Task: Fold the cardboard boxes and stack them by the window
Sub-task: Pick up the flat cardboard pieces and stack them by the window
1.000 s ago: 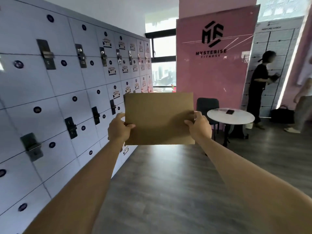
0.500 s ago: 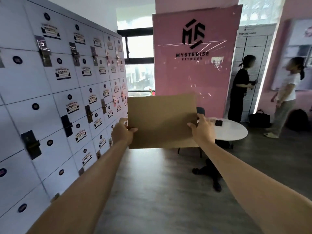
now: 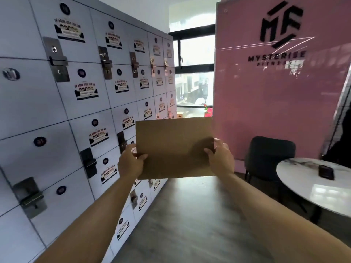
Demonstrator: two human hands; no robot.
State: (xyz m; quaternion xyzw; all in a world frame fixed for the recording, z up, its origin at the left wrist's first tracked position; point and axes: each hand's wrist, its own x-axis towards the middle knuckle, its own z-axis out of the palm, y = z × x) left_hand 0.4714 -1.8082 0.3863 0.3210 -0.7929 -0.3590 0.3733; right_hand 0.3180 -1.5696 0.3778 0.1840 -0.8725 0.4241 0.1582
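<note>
I hold the flattened cardboard box [image 3: 173, 148] upright at centre frame, left hand [image 3: 129, 164] pinching its left edge, right hand [image 3: 221, 160] gripping the right, fingers [image 3: 209, 151] curled over the face. The window [image 3: 193, 73] at upper centre looms larger than a second ago; lockers [image 3: 76, 111] slide past left. I'm closing on the stacking spot.

Between my hands I see a plain brown cardboard sheet [image 3: 173, 148], unprinted. Left of my left hand, the lockers [image 3: 57, 114] are pale grey-white with dark round badges and black-and-white stickers. Beyond my right hand the panel [image 3: 275, 103] is pink with a black logo; the table [image 3: 303, 188] is white marble-veined, the chair [image 3: 269, 156] black.
</note>
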